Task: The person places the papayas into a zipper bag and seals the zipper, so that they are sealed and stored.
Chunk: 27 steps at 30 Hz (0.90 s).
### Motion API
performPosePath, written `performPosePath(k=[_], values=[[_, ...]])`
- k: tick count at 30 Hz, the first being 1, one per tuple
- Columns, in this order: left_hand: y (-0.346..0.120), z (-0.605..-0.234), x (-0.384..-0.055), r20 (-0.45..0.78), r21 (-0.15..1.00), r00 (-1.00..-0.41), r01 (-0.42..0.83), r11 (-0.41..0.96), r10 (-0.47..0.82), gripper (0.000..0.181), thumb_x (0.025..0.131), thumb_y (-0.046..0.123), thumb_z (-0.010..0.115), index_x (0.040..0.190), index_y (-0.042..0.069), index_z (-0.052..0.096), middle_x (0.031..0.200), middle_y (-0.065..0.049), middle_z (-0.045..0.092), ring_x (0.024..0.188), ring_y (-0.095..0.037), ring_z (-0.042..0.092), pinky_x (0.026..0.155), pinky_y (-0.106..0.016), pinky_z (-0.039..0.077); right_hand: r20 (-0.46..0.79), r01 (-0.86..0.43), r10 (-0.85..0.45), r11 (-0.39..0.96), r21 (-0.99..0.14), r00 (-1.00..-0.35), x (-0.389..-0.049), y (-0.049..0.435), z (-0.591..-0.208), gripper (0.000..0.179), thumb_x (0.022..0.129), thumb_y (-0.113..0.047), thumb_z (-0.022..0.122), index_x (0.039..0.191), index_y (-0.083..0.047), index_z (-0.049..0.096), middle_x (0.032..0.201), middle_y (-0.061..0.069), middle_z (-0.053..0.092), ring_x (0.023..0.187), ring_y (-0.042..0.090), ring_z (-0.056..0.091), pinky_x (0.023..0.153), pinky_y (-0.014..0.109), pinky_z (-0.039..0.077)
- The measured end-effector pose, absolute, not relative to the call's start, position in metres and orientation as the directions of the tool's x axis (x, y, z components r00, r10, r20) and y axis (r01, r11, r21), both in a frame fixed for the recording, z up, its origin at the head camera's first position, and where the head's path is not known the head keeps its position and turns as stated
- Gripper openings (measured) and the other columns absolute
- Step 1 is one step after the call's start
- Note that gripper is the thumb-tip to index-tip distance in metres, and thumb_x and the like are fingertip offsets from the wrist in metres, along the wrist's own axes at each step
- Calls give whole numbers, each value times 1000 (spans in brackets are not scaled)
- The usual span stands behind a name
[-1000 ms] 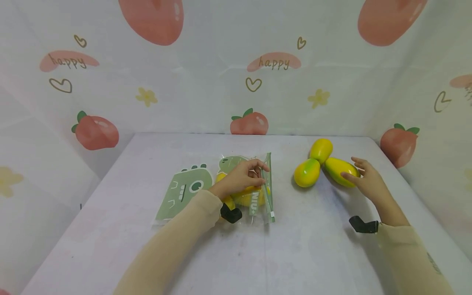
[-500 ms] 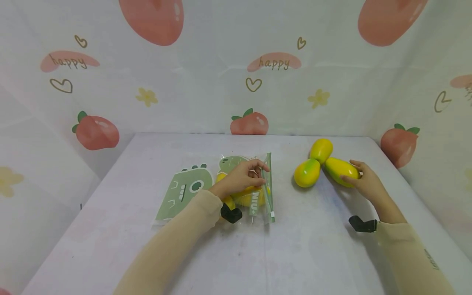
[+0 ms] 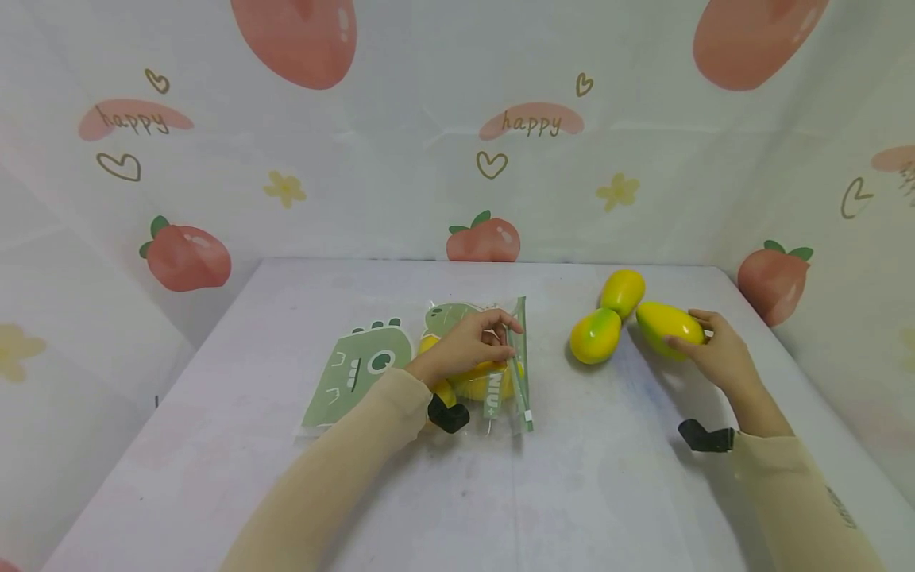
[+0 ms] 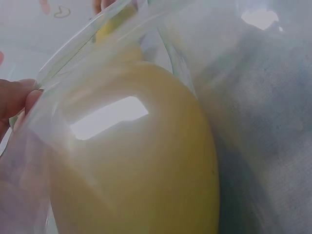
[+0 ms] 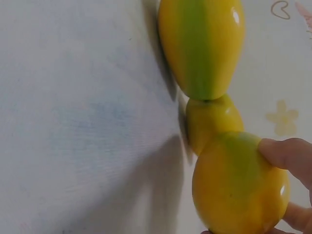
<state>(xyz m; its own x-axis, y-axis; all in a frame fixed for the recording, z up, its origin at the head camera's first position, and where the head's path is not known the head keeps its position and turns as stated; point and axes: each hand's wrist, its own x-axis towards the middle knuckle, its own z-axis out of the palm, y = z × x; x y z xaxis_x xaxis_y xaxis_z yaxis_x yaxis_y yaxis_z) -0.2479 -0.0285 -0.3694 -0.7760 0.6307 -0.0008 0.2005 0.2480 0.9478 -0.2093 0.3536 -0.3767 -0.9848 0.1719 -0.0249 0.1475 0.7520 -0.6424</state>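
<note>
My left hand (image 3: 475, 342) lies over a clear zip bag (image 3: 525, 397) with green trim and pinches its edge near the opening. Inside are yellow contents; the left wrist view has a large yellow mango (image 4: 146, 161) behind the plastic. My right hand (image 3: 723, 357) grips a yellow-green mango (image 3: 666, 329) at its near right end, thumb on one side, fingers on the other. That mango appears slightly off the table in the right wrist view. Beside it, another two mangoes rest on the table, a nearer one (image 3: 596, 336) and a farther one (image 3: 623, 292), touching each other.
To the left of my left hand lies a green one-eyed monster print (image 3: 357, 373) under clear plastic; whether it is a separate bag, I cannot tell. The pale table (image 3: 457, 508) ends at a fabric backdrop (image 3: 400, 175) printed with peaches, which also rises at both sides.
My right hand has taken hold of the nearest mango and moved it slightly right, away from the other mangoes. My left hand has stayed on the bag.
</note>
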Motion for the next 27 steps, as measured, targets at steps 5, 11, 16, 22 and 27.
performPosePath(k=[5, 11, 16, 22, 27], values=[[-29, -369, -247, -5, 946, -779, 199, 255, 627, 28, 91, 3, 65, 117, 9, 59, 88, -7, 51, 71, -17, 59, 72, -23, 54, 6, 141, 198, 718, -682, -980, -206, 349, -368, 84, 95, -47, 56, 150, 5, 20, 149, 36, 25, 126, 57, 34, 97, 65, 39], [-29, -368, -247, -6, 946, -782, 197, 256, 624, 28, 91, 4, 65, 117, 9, 59, 89, -7, 51, 71, -17, 59, 72, -23, 53, 61, 112, 225, 681, -724, -972, -202, 337, -356, 82, 94, -47, 57, 152, -1, 20, 152, 31, 25, 129, 56, 34, 98, 65, 38], [-29, -368, -247, -5, 948, -782, 194, 251, 624, 28, 91, 3, 65, 118, 9, 59, 89, -8, 51, 71, -17, 59, 72, -23, 54, 125, 66, 240, 656, -752, -963, -193, 322, -346, 81, 93, -46, 59, 152, -5, 22, 153, 26, 27, 130, 54, 35, 97, 66, 39], [-28, -370, -248, -9, 949, -786, 188, 253, 618, 28, 91, 4, 65, 117, 10, 59, 90, -8, 51, 72, -18, 60, 72, -23, 54, 221, -23, 231, 641, -767, -948, -184, 300, -339, 76, 92, -41, 62, 150, -6, 27, 152, 20, 32, 132, 47, 39, 100, 60, 40], [-28, -370, -248, -9, 948, -788, 190, 256, 616, 28, 91, 4, 65, 117, 11, 59, 90, -8, 51, 71, -18, 59, 72, -24, 54, 269, -79, 209, 634, -769, -940, -179, 283, -340, 75, 91, -38, 65, 149, -8, 29, 151, 16, 35, 132, 42, 42, 102, 41, 46]])
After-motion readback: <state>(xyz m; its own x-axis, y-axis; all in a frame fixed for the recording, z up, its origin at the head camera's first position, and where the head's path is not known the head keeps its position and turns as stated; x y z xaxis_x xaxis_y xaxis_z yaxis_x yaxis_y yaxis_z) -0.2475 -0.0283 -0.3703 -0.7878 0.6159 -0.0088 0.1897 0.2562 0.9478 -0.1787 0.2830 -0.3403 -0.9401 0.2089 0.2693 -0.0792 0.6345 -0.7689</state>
